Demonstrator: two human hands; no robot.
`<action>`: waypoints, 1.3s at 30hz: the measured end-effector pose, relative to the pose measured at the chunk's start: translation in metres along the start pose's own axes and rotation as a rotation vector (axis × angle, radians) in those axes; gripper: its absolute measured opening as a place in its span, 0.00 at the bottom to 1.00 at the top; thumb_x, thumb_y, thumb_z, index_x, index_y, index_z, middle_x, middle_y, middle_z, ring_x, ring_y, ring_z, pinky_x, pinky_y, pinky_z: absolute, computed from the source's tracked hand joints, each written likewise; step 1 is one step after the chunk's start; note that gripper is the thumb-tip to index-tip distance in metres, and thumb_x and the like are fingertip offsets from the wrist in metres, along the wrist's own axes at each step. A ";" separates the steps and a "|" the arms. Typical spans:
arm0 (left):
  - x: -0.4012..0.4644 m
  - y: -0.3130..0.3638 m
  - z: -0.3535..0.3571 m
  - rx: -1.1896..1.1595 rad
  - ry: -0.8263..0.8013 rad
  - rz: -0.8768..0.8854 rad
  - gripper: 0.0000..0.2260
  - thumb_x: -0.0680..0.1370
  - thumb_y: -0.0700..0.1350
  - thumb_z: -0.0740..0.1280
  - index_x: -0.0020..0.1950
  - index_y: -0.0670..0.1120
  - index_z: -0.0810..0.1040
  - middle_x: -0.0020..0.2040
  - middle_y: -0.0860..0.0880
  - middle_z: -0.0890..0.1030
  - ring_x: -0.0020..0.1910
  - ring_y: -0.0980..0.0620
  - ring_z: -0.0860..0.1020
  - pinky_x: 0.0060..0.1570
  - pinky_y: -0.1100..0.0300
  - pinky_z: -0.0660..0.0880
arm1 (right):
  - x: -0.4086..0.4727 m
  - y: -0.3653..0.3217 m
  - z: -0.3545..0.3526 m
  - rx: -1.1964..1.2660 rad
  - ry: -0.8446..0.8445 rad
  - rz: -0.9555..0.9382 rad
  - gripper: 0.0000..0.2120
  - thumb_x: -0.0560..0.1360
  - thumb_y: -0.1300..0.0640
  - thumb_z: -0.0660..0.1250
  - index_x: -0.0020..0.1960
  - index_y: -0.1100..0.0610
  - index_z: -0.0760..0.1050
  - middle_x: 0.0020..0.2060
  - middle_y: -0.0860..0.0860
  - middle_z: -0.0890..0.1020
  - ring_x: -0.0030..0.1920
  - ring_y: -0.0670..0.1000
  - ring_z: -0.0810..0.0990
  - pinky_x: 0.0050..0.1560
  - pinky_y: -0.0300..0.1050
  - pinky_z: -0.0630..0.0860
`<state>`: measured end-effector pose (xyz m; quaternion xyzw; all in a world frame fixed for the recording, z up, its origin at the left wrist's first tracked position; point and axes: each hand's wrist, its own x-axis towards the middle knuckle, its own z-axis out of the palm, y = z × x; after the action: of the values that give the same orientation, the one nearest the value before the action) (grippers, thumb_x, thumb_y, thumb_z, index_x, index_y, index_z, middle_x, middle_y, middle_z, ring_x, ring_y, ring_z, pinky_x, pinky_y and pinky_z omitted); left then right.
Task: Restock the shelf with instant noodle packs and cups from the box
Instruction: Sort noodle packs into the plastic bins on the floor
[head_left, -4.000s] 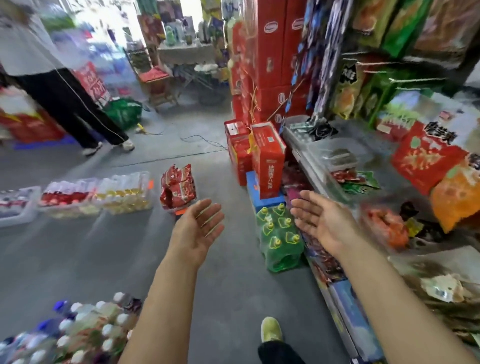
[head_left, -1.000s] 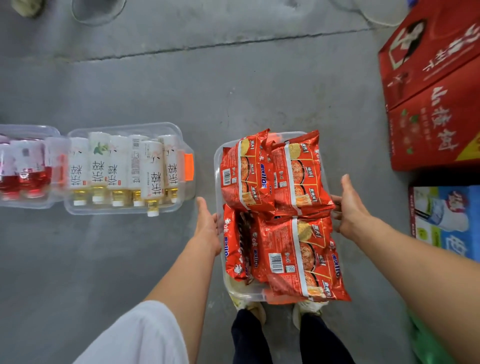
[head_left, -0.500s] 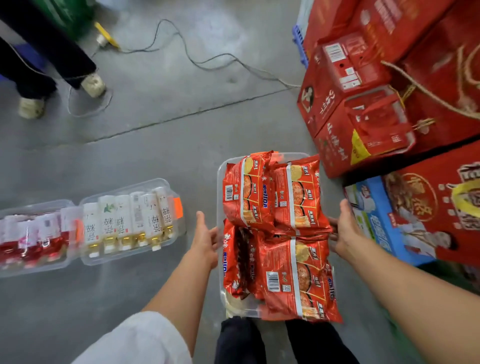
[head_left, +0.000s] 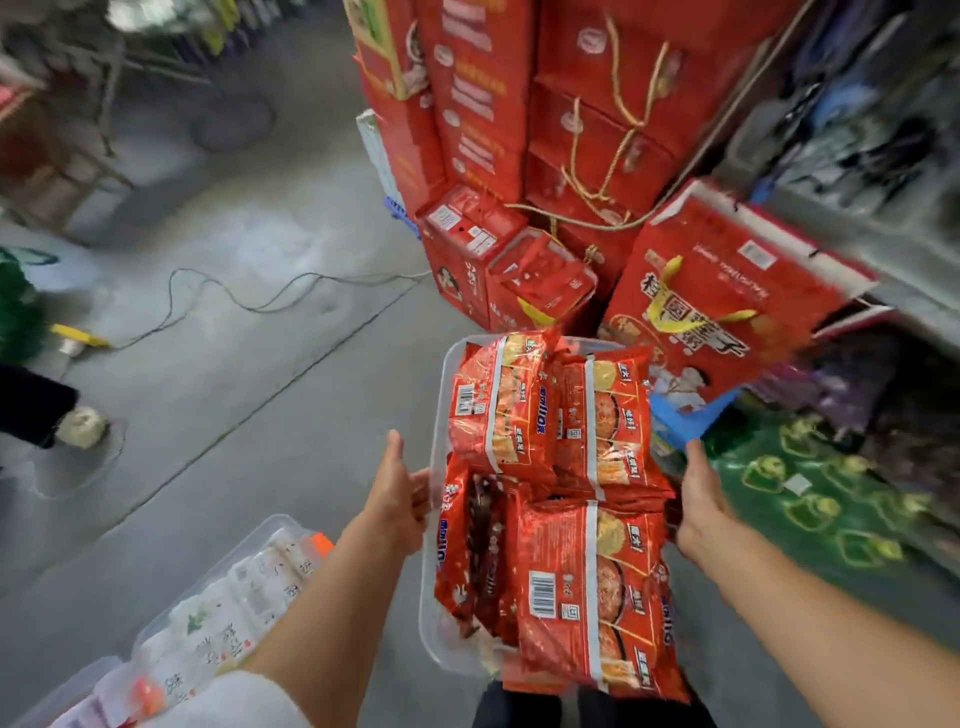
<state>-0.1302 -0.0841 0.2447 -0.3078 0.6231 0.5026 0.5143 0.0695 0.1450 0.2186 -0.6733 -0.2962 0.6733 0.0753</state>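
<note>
1. Between the two forearms, low in the head view, sits a clear plastic box (head_left: 435, 545) heaped with red instant noodle packs (head_left: 582, 571); it is carried above the grey concrete floor (head_left: 270, 395), with the person's dark trouser legs showing just beneath it.
2. And the left hand (head_left: 397, 493) is clamped on the box's left wall; thumb up top, fingers curled round the rim.
3. Over on the other side, the right hand (head_left: 698, 506) grips the right edge; thumb pointing away from the camera, the fingers tucked out of sight behind the packs.
4. Look at that load; the packs lie stacked in two rows, barcodes facing up, the nearest ones spilling over the front rim.
5. Straight beyond the box rises a stack of red gift cartons (head_left: 519, 130) with yellow rope handles; one carton (head_left: 727, 296) leans tilted against the shelf unit (head_left: 883, 182) on the right.
6. Green shrink-wrapped bottles (head_left: 810, 499) rest on the floor just right of the right hand.
7. Lower left, a clear tray of white-labelled bottles (head_left: 234, 608) lies on the floor; a black cable (head_left: 249, 301) snakes across the concrete further off.
</note>
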 end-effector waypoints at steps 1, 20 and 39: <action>-0.004 0.002 0.010 0.047 -0.008 0.000 0.43 0.74 0.75 0.48 0.56 0.37 0.80 0.34 0.45 0.79 0.42 0.49 0.75 0.60 0.54 0.68 | -0.006 0.000 -0.015 0.037 0.005 0.017 0.30 0.77 0.32 0.55 0.60 0.58 0.74 0.46 0.59 0.83 0.40 0.57 0.81 0.53 0.58 0.78; -0.110 -0.128 0.323 0.742 -0.303 0.011 0.34 0.72 0.76 0.53 0.34 0.45 0.74 0.28 0.50 0.70 0.23 0.57 0.67 0.24 0.67 0.61 | -0.040 0.049 -0.390 0.599 0.296 0.110 0.49 0.61 0.19 0.54 0.65 0.56 0.75 0.50 0.61 0.85 0.49 0.64 0.84 0.60 0.61 0.75; -0.230 -0.411 0.649 1.226 -0.564 -0.044 0.38 0.75 0.72 0.56 0.54 0.36 0.76 0.45 0.42 0.78 0.42 0.46 0.75 0.41 0.54 0.70 | -0.116 0.099 -0.716 1.114 0.528 0.098 0.39 0.74 0.27 0.51 0.50 0.63 0.78 0.44 0.62 0.83 0.42 0.61 0.82 0.49 0.54 0.77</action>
<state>0.5202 0.3715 0.3581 0.1702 0.6312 0.1084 0.7489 0.7893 0.2189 0.3275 -0.6894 0.1597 0.5401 0.4554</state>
